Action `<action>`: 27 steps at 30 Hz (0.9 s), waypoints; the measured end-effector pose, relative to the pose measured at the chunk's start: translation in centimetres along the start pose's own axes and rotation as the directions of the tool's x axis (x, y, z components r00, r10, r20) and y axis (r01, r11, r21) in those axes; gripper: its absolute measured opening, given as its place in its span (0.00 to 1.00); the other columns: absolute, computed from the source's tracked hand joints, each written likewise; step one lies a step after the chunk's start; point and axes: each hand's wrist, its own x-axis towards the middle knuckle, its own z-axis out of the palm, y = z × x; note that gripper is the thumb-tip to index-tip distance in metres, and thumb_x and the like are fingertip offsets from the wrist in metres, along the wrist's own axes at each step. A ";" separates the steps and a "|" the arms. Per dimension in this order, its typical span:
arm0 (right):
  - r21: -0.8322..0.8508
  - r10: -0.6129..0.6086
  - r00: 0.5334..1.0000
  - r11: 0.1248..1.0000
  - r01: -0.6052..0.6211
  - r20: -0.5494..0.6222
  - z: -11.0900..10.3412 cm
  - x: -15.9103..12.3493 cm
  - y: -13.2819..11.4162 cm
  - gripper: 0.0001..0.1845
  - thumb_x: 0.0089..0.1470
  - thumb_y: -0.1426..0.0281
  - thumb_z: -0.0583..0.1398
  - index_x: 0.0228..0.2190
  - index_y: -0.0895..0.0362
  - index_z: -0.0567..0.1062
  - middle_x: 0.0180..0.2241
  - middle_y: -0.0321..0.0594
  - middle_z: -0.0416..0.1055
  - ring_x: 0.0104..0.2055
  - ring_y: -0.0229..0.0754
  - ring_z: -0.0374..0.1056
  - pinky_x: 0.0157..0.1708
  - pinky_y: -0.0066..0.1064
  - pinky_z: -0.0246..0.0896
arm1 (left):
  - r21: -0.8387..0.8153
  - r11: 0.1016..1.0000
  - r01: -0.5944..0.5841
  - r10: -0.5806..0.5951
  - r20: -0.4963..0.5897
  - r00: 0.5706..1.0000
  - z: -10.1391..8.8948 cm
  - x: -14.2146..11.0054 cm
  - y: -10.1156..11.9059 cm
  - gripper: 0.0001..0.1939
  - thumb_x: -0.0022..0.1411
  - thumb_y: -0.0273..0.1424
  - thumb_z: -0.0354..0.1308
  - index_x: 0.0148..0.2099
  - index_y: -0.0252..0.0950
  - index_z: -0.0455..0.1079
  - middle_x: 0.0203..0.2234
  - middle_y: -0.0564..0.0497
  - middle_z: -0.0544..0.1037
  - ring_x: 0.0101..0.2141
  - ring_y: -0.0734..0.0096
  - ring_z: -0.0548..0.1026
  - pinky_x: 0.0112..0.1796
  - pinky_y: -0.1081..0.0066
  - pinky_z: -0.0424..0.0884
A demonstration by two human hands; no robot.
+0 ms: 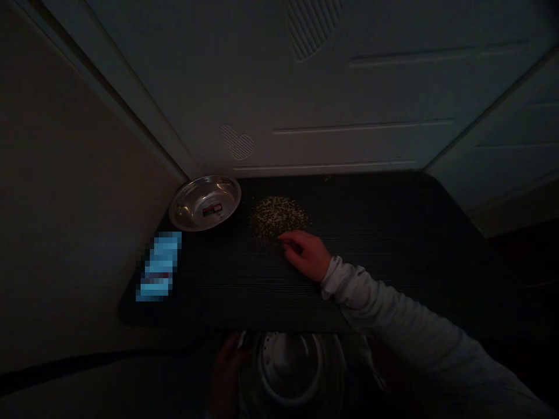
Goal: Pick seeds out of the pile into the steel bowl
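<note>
A small pile of mixed pale and dark grains or seeds [279, 215] lies on the dark table. My right hand [308, 255] is at the pile's near edge, thumb and fingers pinched together; whatever is between the fingertips is too small and dark to make out. Below the table's front edge is a round, shiny container [290, 369] with small holes along part of its inner ring. Deep in shadow, my left hand [227, 369] closes on the left side of this container, its fingers only partly visible.
A shallow steel bowl [205, 203] with a dark label inside stands at the table's back left. Near the left edge lies a bright, pixelated rectangle [159, 266]. Pale panels with heart reliefs [238, 141] rise behind the dark table [384, 233]. The light is very dim.
</note>
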 end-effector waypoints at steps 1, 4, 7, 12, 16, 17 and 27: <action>0.004 0.009 1.000 1.000 -0.009 -0.003 0.0 0.0 0.0 0.12 0.45 0.74 0.52 0.34 0.58 0.68 0.26 0.36 0.66 0.26 0.32 0.60 0.26 0.24 0.56 | -0.001 1.000 0.001 -0.001 -0.013 1.000 0.0 -0.1 0.0 0.12 0.34 0.29 0.58 0.28 0.36 0.70 0.21 0.54 0.76 0.29 0.61 0.72 0.30 0.68 0.65; 0.014 0.044 0.999 0.999 -0.043 -0.022 -0.3 0.1 0.1 0.11 0.44 0.74 0.52 0.33 0.57 0.68 0.26 0.36 0.66 0.25 0.32 0.60 0.26 0.24 0.56 | -0.001 1.000 0.002 -0.002 -0.027 1.000 0.1 -0.2 0.2 0.13 0.33 0.29 0.57 0.28 0.35 0.70 0.22 0.53 0.77 0.28 0.60 0.72 0.30 0.67 0.65; 0.012 0.079 0.994 0.997 -0.078 -0.073 -0.6 0.1 0.5 0.10 0.43 0.74 0.52 0.31 0.57 0.69 0.25 0.35 0.66 0.25 0.33 0.60 0.26 0.24 0.56 | 0.011 1.000 -0.005 0.005 -0.006 1.000 0.1 -0.2 0.2 0.14 0.33 0.29 0.57 0.28 0.35 0.71 0.23 0.52 0.77 0.29 0.59 0.72 0.30 0.66 0.65; -0.003 0.090 0.988 0.996 -0.091 -0.129 -1.0 0.2 1.1 0.10 0.41 0.75 0.53 0.30 0.58 0.69 0.24 0.35 0.66 0.25 0.33 0.60 0.25 0.24 0.56 | 0.033 0.999 0.003 -0.003 0.006 1.000 -0.1 0.1 0.0 0.13 0.34 0.29 0.56 0.29 0.35 0.70 0.23 0.52 0.77 0.30 0.60 0.72 0.30 0.67 0.65; -0.030 0.055 0.993 0.998 -0.058 -0.100 -0.9 0.2 1.0 0.10 0.42 0.75 0.52 0.30 0.57 0.69 0.25 0.35 0.66 0.25 0.33 0.60 0.26 0.25 0.56 | 0.040 0.999 0.003 -0.003 -0.009 1.000 -0.2 0.2 -0.3 0.15 0.34 0.29 0.57 0.31 0.34 0.70 0.27 0.51 0.77 0.31 0.59 0.72 0.30 0.67 0.65; -0.035 0.046 0.994 0.998 -0.050 -0.095 -0.9 0.2 0.9 0.10 0.42 0.75 0.52 0.30 0.57 0.69 0.25 0.35 0.66 0.25 0.33 0.60 0.26 0.25 0.56 | 0.042 0.999 -0.001 0.001 -0.013 1.000 -0.2 0.3 -0.4 0.16 0.34 0.29 0.57 0.31 0.34 0.70 0.28 0.51 0.77 0.32 0.59 0.72 0.30 0.67 0.65; -0.069 0.001 0.997 0.998 -0.006 -0.072 -0.9 0.2 0.9 0.10 0.42 0.75 0.52 0.30 0.58 0.69 0.26 0.36 0.67 0.27 0.34 0.62 0.29 0.26 0.57 | 0.008 1.000 0.028 -0.027 -0.018 0.999 -0.2 0.3 -0.5 0.17 0.34 0.29 0.57 0.32 0.34 0.70 0.24 0.52 0.77 0.30 0.60 0.72 0.30 0.67 0.65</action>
